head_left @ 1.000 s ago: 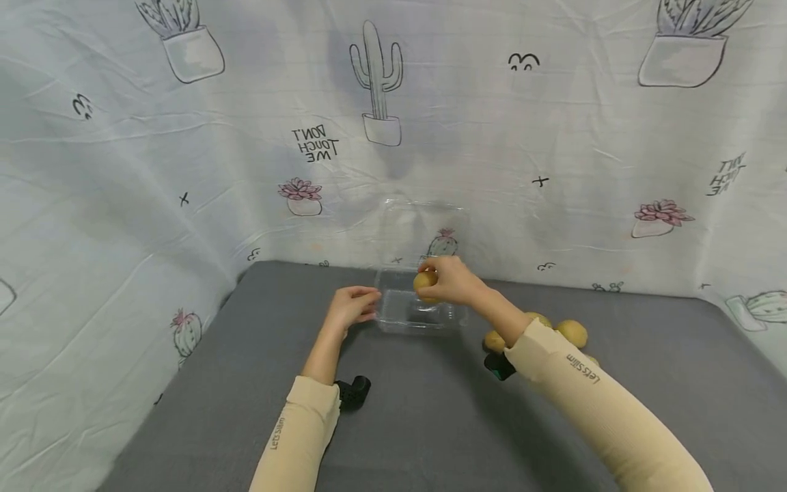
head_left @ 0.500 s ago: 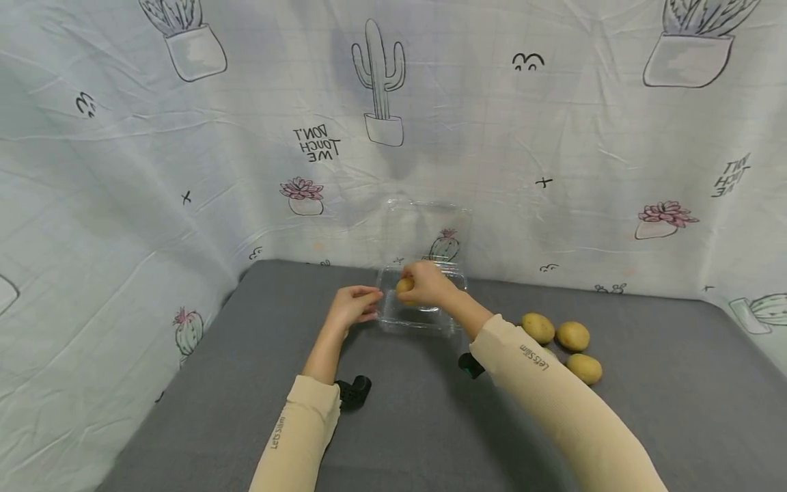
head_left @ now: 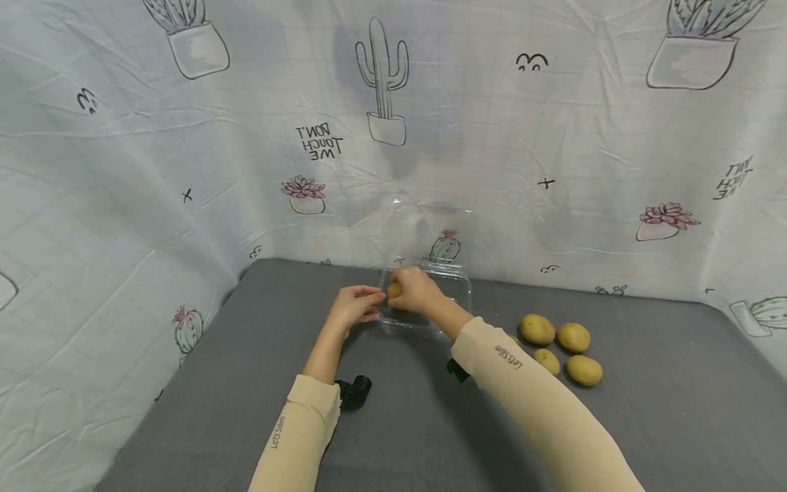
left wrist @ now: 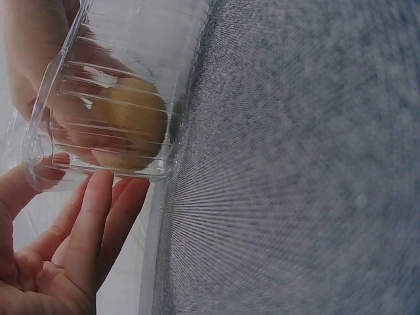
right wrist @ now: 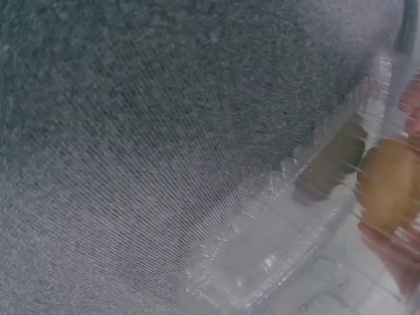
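Observation:
A clear plastic clamshell box [head_left: 410, 322] stands on the grey table with its lid [head_left: 424, 232] raised at the back. My right hand [head_left: 418, 290] is down inside the box's left part and grips a potato [head_left: 394, 290] low near the left wall. Through the plastic in the left wrist view, the potato [left wrist: 131, 121] sits close to the box floor. My left hand [head_left: 355, 307] holds the box's left edge: the thumb lies at the rim and the nearly straight fingers [left wrist: 95, 220] touch the outer wall. No other potato shows in the box.
Several potatoes [head_left: 584, 370] lie in a group to the right, one of them partly behind the right sleeve [head_left: 522, 376]. A white cloth printed with cacti [head_left: 553, 137] hangs behind the table. Black wrist devices [head_left: 354, 393] sit at both cuffs.
My right hand has moved left and lowered the potato into the box's left part. More of the potatoes at right came into view. My left hand stays at the box's edge.

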### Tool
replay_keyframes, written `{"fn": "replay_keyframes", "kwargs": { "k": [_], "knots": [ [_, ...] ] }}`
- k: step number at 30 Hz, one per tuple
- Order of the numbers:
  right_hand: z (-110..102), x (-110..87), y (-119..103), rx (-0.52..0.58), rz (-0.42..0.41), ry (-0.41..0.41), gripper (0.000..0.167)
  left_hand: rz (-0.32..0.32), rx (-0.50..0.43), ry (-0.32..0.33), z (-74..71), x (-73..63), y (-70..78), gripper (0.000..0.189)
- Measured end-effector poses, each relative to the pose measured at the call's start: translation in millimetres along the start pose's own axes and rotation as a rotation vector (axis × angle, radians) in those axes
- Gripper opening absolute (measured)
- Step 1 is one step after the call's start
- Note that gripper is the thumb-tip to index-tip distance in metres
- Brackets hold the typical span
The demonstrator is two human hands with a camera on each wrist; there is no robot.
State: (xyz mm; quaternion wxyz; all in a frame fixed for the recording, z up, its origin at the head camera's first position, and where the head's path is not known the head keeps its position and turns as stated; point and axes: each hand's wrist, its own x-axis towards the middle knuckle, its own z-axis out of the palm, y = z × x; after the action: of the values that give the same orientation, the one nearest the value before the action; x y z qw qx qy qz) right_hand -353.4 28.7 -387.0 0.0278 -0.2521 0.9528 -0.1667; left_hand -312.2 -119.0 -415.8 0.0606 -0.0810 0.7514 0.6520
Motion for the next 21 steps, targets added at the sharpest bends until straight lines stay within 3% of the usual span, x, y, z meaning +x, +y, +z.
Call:
{"fn": "replay_keyframes", "kwargs": {
  "k": [11, 21],
  "knots": [
    [9, 1.3, 1, -0.007, -0.009, 0.090, 0.043, -0.007, 0.000, -0.001, -1.3, -1.2, 4.7, 0.028],
    [18, -6.1, 8, -0.024, -0.021, 0.207, 0.044, 0.035, -0.015, 0.033, 1.7, -1.9, 1.7, 0.026]
  ]
}}
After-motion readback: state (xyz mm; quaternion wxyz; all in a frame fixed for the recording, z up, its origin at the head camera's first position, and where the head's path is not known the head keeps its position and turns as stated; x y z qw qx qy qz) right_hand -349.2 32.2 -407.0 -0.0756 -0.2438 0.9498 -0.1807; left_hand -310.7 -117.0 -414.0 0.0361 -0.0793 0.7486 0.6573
